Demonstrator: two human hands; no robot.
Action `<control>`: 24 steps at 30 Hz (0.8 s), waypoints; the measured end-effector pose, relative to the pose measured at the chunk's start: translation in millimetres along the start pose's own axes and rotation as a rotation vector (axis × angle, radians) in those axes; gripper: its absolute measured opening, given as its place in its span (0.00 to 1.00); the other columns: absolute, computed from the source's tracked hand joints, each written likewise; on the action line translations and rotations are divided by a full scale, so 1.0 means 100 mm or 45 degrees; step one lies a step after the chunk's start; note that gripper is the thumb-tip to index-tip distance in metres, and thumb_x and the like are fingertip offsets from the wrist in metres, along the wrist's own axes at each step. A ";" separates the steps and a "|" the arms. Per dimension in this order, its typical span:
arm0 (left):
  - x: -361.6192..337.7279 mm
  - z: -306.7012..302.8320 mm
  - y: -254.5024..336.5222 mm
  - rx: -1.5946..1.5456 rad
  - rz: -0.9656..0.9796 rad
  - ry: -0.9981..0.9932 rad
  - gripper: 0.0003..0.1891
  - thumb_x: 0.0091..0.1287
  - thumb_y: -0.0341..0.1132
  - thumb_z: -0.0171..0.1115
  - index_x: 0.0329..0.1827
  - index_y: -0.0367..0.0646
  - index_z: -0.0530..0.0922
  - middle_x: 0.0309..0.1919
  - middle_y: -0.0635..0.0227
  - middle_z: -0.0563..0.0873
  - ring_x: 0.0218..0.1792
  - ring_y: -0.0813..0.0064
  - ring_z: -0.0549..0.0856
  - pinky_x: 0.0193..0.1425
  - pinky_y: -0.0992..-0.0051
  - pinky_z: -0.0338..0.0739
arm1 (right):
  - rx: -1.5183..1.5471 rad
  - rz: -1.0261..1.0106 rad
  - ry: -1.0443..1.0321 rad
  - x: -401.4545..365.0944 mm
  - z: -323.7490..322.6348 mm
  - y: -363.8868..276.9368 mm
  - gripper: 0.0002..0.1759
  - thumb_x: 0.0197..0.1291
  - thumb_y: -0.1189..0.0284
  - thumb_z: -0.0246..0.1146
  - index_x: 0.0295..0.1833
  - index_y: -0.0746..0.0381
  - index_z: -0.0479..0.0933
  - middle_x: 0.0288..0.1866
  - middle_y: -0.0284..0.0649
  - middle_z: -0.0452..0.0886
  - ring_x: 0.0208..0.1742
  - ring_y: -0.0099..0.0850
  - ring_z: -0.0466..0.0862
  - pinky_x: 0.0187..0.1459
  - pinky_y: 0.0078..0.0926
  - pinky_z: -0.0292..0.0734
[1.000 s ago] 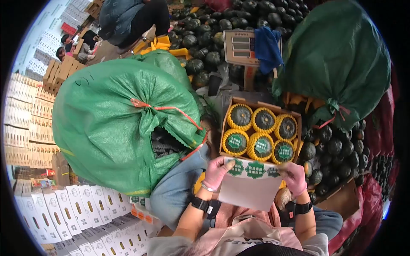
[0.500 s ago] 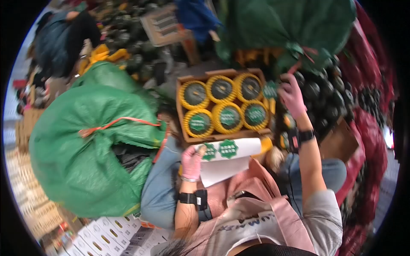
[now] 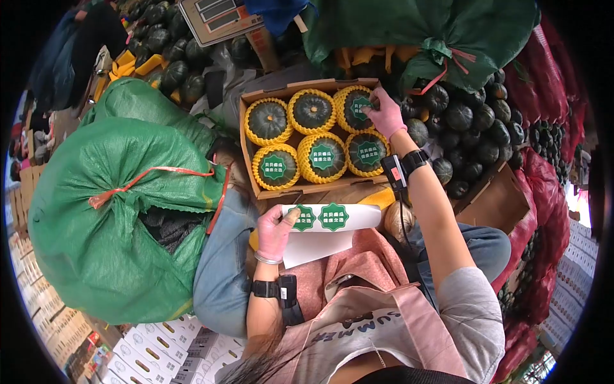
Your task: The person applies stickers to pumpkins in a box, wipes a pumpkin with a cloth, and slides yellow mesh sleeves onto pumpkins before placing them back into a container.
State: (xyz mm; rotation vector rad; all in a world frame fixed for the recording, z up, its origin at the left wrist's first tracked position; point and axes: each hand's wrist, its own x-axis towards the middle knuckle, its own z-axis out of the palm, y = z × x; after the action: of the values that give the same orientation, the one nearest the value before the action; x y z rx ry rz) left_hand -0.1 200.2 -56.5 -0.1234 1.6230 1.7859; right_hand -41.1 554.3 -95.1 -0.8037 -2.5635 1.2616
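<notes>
My left hand [image 3: 275, 232], in a pink glove, pinches the left end of a white strip [image 3: 358, 218] bearing green labels. My right hand [image 3: 385, 114], gloved in pink too, has its fingertips on a green label [image 3: 362, 107] lying on the back right squash [image 3: 350, 118]. Six dark green squashes in yellow foam nets fill an open cardboard box [image 3: 249, 169]. Green labels show on all three squashes of the near row. The back left squash [image 3: 267, 120] and back middle squash [image 3: 311, 111] show no label.
A large green sack [image 3: 96, 243] stands at left, another green sack [image 3: 416, 29] behind the box. Loose squashes [image 3: 476, 134] and an empty cardboard box [image 3: 495, 205] lie at right, beside red net sacks [image 3: 537, 83]. A scale display [image 3: 220, 19] stands at the back.
My right hand has moved left and down with a label, from beside the box onto the back right squash. My left hand still holds the label strip. The view has shifted.
</notes>
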 end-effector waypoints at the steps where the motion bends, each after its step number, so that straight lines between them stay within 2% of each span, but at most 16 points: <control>1: -0.01 0.00 0.00 -0.041 -0.009 -0.022 0.04 0.64 0.26 0.64 0.33 0.36 0.78 0.30 0.77 0.82 0.31 0.90 0.75 0.36 0.85 0.72 | -0.071 -0.006 0.044 -0.01 0.01 -0.03 0.18 0.48 0.74 0.68 0.43 0.61 0.69 0.34 0.46 0.79 0.37 0.46 0.79 0.41 0.32 0.74; 4: 0.01 -0.01 -0.06 -0.067 -0.006 -0.041 0.03 0.64 0.26 0.63 0.33 0.36 0.78 0.30 0.77 0.82 0.31 0.90 0.75 0.36 0.85 0.72 | -0.203 -0.027 0.057 -0.01 0.06 0.00 0.20 0.49 0.71 0.69 0.46 0.58 0.71 0.37 0.46 0.80 0.42 0.49 0.79 0.43 0.37 0.75; 6: 0.00 0.02 0.00 -0.025 -0.012 0.005 0.03 0.64 0.26 0.63 0.34 0.36 0.78 0.29 0.77 0.82 0.30 0.90 0.75 0.36 0.85 0.73 | -0.499 -0.144 0.073 -0.05 0.11 -0.01 0.19 0.52 0.68 0.67 0.50 0.53 0.73 0.40 0.47 0.79 0.44 0.50 0.80 0.44 0.40 0.75; 7: 0.00 0.02 0.01 -0.036 -0.026 0.013 0.03 0.64 0.26 0.63 0.34 0.36 0.78 0.29 0.77 0.82 0.30 0.90 0.75 0.36 0.85 0.73 | -0.562 -0.144 0.022 -0.07 0.10 -0.02 0.17 0.55 0.65 0.63 0.51 0.47 0.75 0.42 0.48 0.79 0.43 0.51 0.80 0.44 0.42 0.76; 8: 0.00 0.02 0.02 -0.048 -0.041 0.026 0.03 0.64 0.26 0.63 0.34 0.36 0.78 0.29 0.77 0.82 0.30 0.90 0.75 0.36 0.85 0.73 | -0.655 -0.136 0.015 -0.09 0.11 -0.04 0.14 0.56 0.64 0.62 0.49 0.45 0.76 0.42 0.49 0.78 0.42 0.50 0.81 0.42 0.44 0.77; 11: 0.01 0.00 0.01 0.012 0.030 0.027 0.06 0.64 0.29 0.64 0.33 0.35 0.78 0.28 0.77 0.81 0.30 0.90 0.75 0.35 0.85 0.72 | -0.897 -0.093 -0.010 -0.15 0.08 -0.15 0.13 0.55 0.62 0.62 0.48 0.43 0.78 0.47 0.49 0.74 0.42 0.49 0.81 0.40 0.44 0.79; 14: 0.03 -0.05 -0.09 0.012 0.111 0.022 0.05 0.63 0.29 0.65 0.32 0.37 0.79 0.26 0.80 0.79 0.28 0.92 0.71 0.32 0.86 0.68 | -1.279 -0.129 0.028 -0.35 -0.11 -0.47 0.13 0.55 0.58 0.63 0.45 0.50 0.81 0.48 0.45 0.74 0.48 0.44 0.78 0.41 0.42 0.79; 16: 0.02 -0.01 -0.06 -0.018 0.148 0.070 0.05 0.63 0.29 0.65 0.32 0.38 0.79 0.25 0.82 0.78 0.27 0.92 0.71 0.31 0.87 0.68 | -1.050 -0.172 -0.176 -0.65 -0.17 -0.71 0.15 0.56 0.56 0.63 0.43 0.53 0.82 0.47 0.42 0.76 0.49 0.42 0.77 0.45 0.39 0.78; 18: 0.03 -0.04 -0.10 -0.034 0.160 0.071 0.04 0.63 0.29 0.65 0.32 0.37 0.79 0.25 0.81 0.79 0.28 0.92 0.72 0.32 0.87 0.68 | -0.652 -0.562 -0.695 -0.97 -0.20 -0.93 0.18 0.54 0.54 0.64 0.45 0.53 0.82 0.43 0.39 0.79 0.48 0.40 0.77 0.46 0.35 0.75; 20: 0.04 -0.02 -0.08 -0.054 0.189 0.053 0.04 0.63 0.29 0.65 0.33 0.37 0.80 0.26 0.80 0.80 0.28 0.92 0.73 0.32 0.87 0.69 | -0.460 -0.486 -0.848 -1.31 -0.05 -0.99 0.15 0.51 0.59 0.66 0.44 0.51 0.83 0.40 0.37 0.81 0.45 0.39 0.77 0.47 0.34 0.73; 22: -0.01 0.00 0.02 -0.198 0.073 0.130 0.04 0.63 0.29 0.64 0.34 0.37 0.81 0.29 0.77 0.83 0.30 0.91 0.75 0.34 0.86 0.71 | -0.282 -0.549 -0.651 -1.45 0.03 -1.01 0.12 0.47 0.65 0.68 0.40 0.51 0.84 0.39 0.36 0.81 0.46 0.37 0.77 0.48 0.34 0.72; 23: -0.02 -0.03 0.00 -0.257 0.076 0.132 0.04 0.64 0.29 0.64 0.35 0.36 0.81 0.31 0.75 0.84 0.30 0.90 0.77 0.36 0.85 0.73 | -0.194 -0.690 -0.509 -1.46 0.07 -1.04 0.09 0.45 0.69 0.69 0.36 0.51 0.85 0.38 0.35 0.81 0.45 0.34 0.77 0.49 0.33 0.71; 24: -0.01 -0.06 -0.01 -0.261 0.079 0.130 0.04 0.64 0.29 0.64 0.35 0.36 0.81 0.31 0.75 0.84 0.30 0.90 0.77 0.36 0.85 0.73 | -0.199 -0.692 -0.508 -1.43 0.06 -1.08 0.09 0.45 0.69 0.69 0.36 0.51 0.85 0.38 0.35 0.81 0.45 0.34 0.77 0.49 0.33 0.71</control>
State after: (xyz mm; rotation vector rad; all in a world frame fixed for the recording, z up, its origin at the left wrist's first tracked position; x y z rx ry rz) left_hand -0.9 194.9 -58.5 -0.2650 1.5239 2.0206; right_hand 34.5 420.4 -4.0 0.1621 -2.9138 1.1338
